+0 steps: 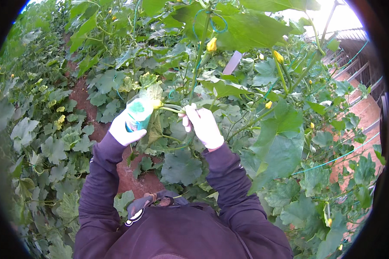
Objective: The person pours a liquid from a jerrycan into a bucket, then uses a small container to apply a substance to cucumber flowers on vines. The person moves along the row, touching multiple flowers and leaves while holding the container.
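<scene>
My left hand [124,128], in a white glove, is wrapped around a clear container with teal-green contents [140,111]. A yellow flower bud [157,104] on a green stalk lies right at the container's right side. My right hand [202,124], also white-gloved, pinches the other end of that stalk [171,108] beside an upright vine stem [199,66]. What the right fingertips close on is partly hidden. Below the stalk hangs a pale, wilted leaf [155,128].
Teal string [219,24] loops around the vine above my hands. A large leaf [277,142] hangs right of my right arm. Another yellow bud [211,44] and a pale tag [232,62] are above. Reddish soil [139,181] shows between leaves; a teal line [337,158] crosses the right.
</scene>
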`<state>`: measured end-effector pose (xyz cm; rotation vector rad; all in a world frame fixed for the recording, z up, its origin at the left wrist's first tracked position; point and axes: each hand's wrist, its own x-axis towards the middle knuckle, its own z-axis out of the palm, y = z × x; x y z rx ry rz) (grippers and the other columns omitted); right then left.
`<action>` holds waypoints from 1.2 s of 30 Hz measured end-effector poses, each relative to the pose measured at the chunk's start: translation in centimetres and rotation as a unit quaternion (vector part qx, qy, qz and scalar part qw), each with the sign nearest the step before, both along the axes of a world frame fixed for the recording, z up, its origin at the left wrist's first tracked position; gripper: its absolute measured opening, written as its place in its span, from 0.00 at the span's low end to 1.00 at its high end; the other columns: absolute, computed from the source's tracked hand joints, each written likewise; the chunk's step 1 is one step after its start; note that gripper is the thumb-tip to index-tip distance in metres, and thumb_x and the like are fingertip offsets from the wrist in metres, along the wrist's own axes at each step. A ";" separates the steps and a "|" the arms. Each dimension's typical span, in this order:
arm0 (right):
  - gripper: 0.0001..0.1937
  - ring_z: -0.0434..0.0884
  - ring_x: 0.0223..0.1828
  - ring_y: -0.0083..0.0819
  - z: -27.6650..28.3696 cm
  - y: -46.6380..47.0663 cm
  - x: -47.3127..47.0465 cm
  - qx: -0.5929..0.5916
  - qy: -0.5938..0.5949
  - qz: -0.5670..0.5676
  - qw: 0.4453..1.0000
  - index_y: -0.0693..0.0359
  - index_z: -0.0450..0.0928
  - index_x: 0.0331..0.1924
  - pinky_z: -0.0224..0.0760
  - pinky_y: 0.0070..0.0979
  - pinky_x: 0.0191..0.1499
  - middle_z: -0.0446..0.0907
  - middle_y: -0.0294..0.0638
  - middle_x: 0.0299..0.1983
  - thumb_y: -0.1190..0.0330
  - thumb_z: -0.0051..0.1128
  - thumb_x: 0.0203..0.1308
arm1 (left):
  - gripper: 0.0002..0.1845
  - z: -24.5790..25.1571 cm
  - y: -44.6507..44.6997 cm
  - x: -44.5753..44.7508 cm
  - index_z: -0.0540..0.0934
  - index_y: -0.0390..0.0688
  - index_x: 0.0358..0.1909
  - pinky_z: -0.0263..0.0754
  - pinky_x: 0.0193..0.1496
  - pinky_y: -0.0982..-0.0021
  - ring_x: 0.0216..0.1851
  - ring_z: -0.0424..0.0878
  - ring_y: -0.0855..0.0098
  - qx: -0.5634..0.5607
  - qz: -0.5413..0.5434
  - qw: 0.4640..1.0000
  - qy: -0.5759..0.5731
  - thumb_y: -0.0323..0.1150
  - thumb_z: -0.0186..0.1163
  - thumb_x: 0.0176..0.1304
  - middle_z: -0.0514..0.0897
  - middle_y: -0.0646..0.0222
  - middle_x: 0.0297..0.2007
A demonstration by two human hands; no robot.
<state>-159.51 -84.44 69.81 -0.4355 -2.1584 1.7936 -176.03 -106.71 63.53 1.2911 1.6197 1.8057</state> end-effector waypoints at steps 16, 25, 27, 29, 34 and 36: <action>0.20 0.78 0.18 0.38 7.5 0.7 -0.9 0.369 -0.079 0.099 0.921 0.65 0.79 0.25 0.69 0.34 0.26 0.77 0.45 0.16 0.57 0.57 0.68 | 0.45 1.4 2.2 1.4 0.63 0.35 0.70 0.63 0.68 0.67 0.62 0.73 0.72 -0.031 -0.004 0.995 0.092 0.32 0.73 0.50 0.75 0.63 0.61; 0.21 0.78 0.25 0.52 8.4 0.4 -1.8 0.476 -0.053 0.162 0.863 0.65 0.76 0.24 0.68 0.41 0.28 0.75 0.53 0.20 0.56 0.57 0.66 | 0.41 3.0 2.9 2.3 0.68 0.36 0.67 0.65 0.68 0.67 0.62 0.74 0.70 -0.036 0.000 0.994 0.104 0.31 0.71 0.49 0.77 0.62 0.61; 0.20 0.79 0.22 0.41 8.3 0.5 -1.7 0.418 -0.122 0.149 0.888 0.65 0.78 0.25 0.70 0.34 0.27 0.77 0.48 0.20 0.56 0.57 0.67 | 0.39 2.8 2.9 2.0 0.70 0.36 0.66 0.66 0.67 0.66 0.61 0.75 0.70 -0.034 -0.008 0.991 0.127 0.30 0.71 0.49 0.78 0.63 0.60; 0.20 0.79 0.20 0.22 8.0 1.0 -1.5 0.278 -0.185 0.135 0.933 0.65 0.81 0.28 0.71 0.22 0.25 0.80 0.37 0.20 0.55 0.55 0.69 | 0.32 2.1 2.8 1.7 0.78 0.39 0.57 0.74 0.58 0.67 0.49 0.81 0.66 -0.001 0.017 0.987 0.157 0.34 0.74 0.48 0.83 0.61 0.48; 0.19 0.81 0.28 0.22 4.9 3.5 -1.4 0.203 -0.154 0.146 0.956 0.69 0.84 0.39 0.72 0.21 0.35 0.85 0.36 0.28 0.59 0.50 0.73 | 0.41 -0.4 3.0 0.7 0.65 0.33 0.69 0.62 0.69 0.67 0.64 0.72 0.71 -0.009 -0.055 0.998 0.032 0.31 0.72 0.54 0.75 0.62 0.63; 0.18 0.83 0.32 0.23 2.6 4.3 -1.1 0.222 -0.073 0.100 0.967 0.69 0.83 0.43 0.74 0.22 0.38 0.86 0.40 0.33 0.60 0.50 0.73 | 0.42 -1.0 3.2 0.4 0.62 0.32 0.70 0.59 0.71 0.66 0.66 0.71 0.69 -0.015 -0.076 0.997 -0.003 0.30 0.70 0.55 0.74 0.61 0.64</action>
